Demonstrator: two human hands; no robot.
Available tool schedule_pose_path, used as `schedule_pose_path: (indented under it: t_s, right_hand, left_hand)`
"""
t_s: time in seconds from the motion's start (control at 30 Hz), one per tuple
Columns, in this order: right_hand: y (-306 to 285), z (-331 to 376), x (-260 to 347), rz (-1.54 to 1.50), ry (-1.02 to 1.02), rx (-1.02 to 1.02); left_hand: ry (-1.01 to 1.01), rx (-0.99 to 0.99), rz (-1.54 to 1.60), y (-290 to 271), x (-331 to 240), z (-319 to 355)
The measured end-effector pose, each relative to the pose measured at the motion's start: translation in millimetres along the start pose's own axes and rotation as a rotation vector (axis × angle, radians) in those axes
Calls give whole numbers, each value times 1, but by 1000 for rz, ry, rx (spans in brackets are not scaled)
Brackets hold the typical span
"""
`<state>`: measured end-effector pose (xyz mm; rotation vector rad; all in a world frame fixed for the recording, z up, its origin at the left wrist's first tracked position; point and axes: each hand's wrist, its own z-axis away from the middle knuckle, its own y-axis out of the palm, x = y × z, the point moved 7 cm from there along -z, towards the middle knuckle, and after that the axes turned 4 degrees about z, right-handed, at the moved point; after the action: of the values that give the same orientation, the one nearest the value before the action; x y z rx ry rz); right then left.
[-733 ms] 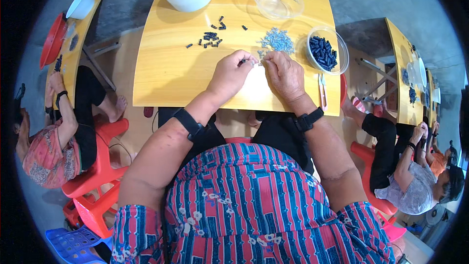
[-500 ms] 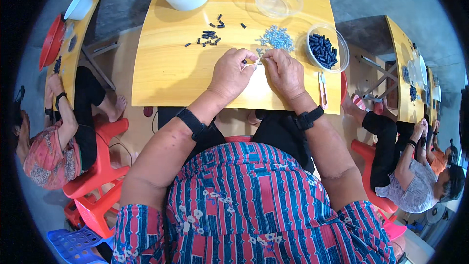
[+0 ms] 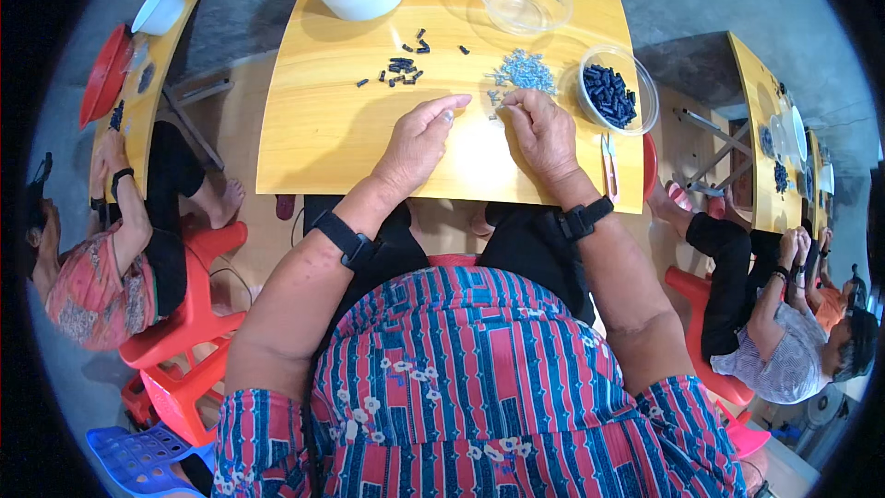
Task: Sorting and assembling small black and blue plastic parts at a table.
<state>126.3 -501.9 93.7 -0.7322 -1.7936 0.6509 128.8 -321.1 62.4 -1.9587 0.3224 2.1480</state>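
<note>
Everything on the yellow table [image 3: 313, 143] can be placed by the pile of pale blue pieces [image 3: 525, 74], a loose spread of tiny clear bits. The right hand [image 3: 546, 134] rests at its near edge, knuckles up, thumb and forefinger drawn close to each other beside a few stray clear pieces [image 3: 494, 96], perhaps because bits so small call for fingertips rather than a whole fist. The left hand [image 3: 415, 143] sits nearer the person and left of the pile, its forefinger stretched out past the thumb and well apart from the other hand. From where I stand the backs of the hands hide too much — I cannot tell whether either one is closed on a piece.

Left of the pile lie loose black pieces [image 3: 402, 65], tipped every way, probably spread so that single ones come up easily. Right of the pile stands a clear tub [image 3: 648, 97], holding more black pieces, within easy reach of the right hand. Nearer the person than that tub are small snips [image 3: 609, 171], laid lengthwise beside the right wrist. Farther off, beyond the pile and to its left, a white bowl [image 3: 361, 2] heaped with black pieces stands back — likely to leave the elbows room.
</note>
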Motion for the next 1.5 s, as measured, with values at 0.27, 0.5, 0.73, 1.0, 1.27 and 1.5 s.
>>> schedule_pose_path:
  t_s: [0.27,0.5,0.73,1.0,1.27,1.5]
  right_hand:
    - [4,0,-4,26,71,46]
    - [1,6,25,-64,-94,78]
    - [26,7,61,-157,-175,86]
    - [31,9,65,-89,-179,148]
    - [30,6,65,11,-217,156]
    - [26,4,82,229,-384,190]
  left_hand:
    - [-201,-21,294,-10,2,28]
    - [-165,-54,378,-19,9,37]
    - [1,-56,364,-14,9,35]
    - [43,-39,367,-14,12,33]
    - [51,-45,375,-11,14,30]
    - [40,-22,377,-9,17,29]
